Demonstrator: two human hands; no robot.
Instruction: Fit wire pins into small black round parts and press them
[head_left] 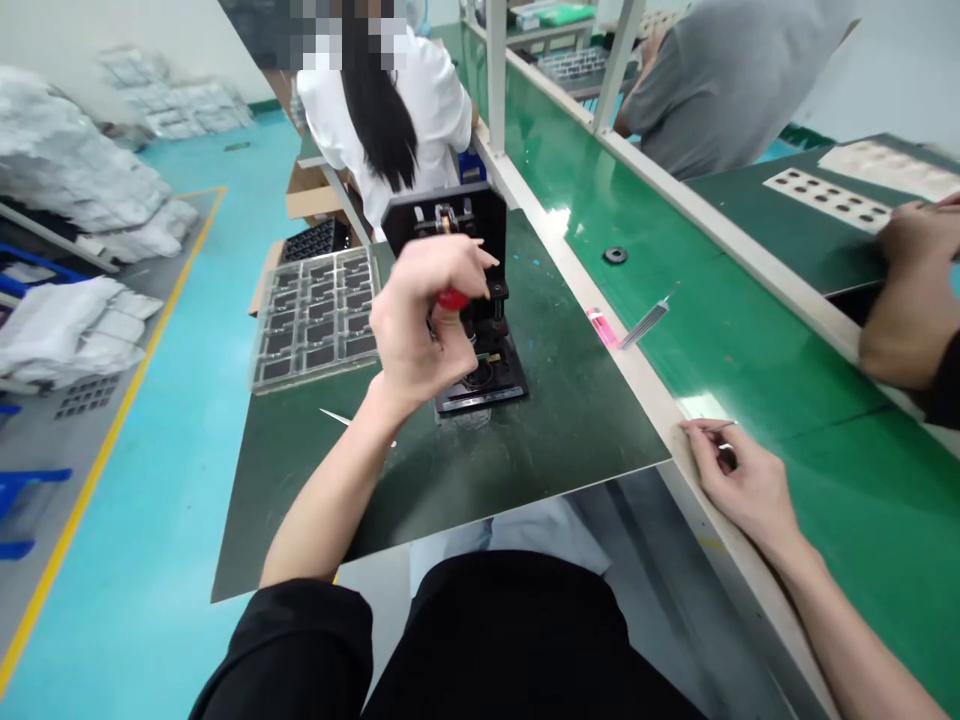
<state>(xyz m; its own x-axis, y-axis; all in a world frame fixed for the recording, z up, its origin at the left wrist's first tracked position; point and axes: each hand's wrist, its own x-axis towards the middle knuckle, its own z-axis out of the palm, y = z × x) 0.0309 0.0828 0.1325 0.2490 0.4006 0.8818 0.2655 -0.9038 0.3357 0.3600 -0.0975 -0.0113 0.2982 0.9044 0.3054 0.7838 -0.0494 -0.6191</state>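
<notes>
My left hand is closed round the red handle of a black toggle-clamp fixture, which stands upright on the dark green table. The hand covers much of its middle. A small gold-coloured piece shows on the fixture's base. Over the pale rail beside the green belt, my right hand pinches a thin metal tool. Only its slim end shows, so its exact kind is unclear. Left of the fixture, a clear plastic tray holds several dark flat parts in compartments.
A thin white stick lies near my left forearm. On the rail and belt are a pink item, a grey pointed tool and a black ring. Co-workers sit ahead and across; one's hand is at right.
</notes>
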